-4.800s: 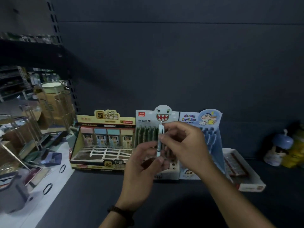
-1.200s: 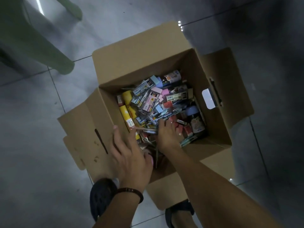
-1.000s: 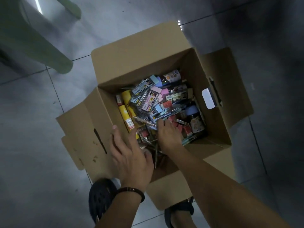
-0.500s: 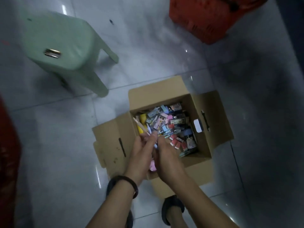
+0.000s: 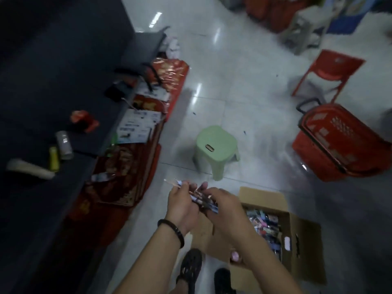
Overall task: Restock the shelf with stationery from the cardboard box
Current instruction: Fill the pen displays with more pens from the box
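- Both hands have lifted clear of the cardboard box since 0.5 s ago. It now sits on the floor at 5 o'clock, flaps open, with stationery piled inside.
- At 6 o'clock, the left hand and right hand meet. Each grip is clamped on 1 shared bundle of pens, tips pointing toward 10 o'clock.
- Just beyond the hands stands a green stool.
- A red basket rests at 3 o'clock, with a red chair farther off at 1 o'clock.
- A dark shelf fills 9 o'clock. A grey roll and a yellow tube lie on it.
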`<state>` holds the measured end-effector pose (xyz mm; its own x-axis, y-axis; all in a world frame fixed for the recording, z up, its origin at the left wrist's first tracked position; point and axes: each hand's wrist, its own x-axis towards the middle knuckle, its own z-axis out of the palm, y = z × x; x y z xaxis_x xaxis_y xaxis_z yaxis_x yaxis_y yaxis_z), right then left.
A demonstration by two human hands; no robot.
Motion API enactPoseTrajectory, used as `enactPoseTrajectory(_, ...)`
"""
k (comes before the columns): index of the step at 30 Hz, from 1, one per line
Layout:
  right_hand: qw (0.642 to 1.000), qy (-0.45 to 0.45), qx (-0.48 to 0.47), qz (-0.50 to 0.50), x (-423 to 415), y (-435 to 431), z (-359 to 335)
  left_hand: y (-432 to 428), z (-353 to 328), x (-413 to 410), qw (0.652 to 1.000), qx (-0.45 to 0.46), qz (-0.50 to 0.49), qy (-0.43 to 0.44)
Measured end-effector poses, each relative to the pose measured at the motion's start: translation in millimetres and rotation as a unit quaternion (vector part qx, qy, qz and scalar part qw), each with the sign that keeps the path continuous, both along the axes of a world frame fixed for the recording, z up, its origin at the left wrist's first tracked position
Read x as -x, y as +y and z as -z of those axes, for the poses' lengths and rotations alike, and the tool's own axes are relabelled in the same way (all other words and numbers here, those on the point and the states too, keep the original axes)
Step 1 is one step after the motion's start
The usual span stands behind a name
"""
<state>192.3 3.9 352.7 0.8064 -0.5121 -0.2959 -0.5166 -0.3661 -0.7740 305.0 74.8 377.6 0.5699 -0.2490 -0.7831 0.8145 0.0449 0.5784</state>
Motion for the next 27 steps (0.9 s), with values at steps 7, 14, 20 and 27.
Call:
enactPoseTrajectory(7,0.972,-0.043,0.053,-0.226,-64,99,-133,133,-133,-39,0.974,0.066,-0.214,-0.042)
enactPoseTrajectory(14,0.921,-0.094,0.039,-0.376,-106,235,-206,306,-196,-59,0.894,0.128,-0.418,-0.096)
enactPoseTrajectory(20,0.897,-0.121,-0.103,-0.413,-131,392,-249,482,-229,-71,0.816,0.127,-0.541,-0.159)
enactPoseTrajectory(27,0.893,-0.187,-0.268,-0.311,-159,552,-269,653,-276,-79,0.741,0.189,-0.613,-0.197)
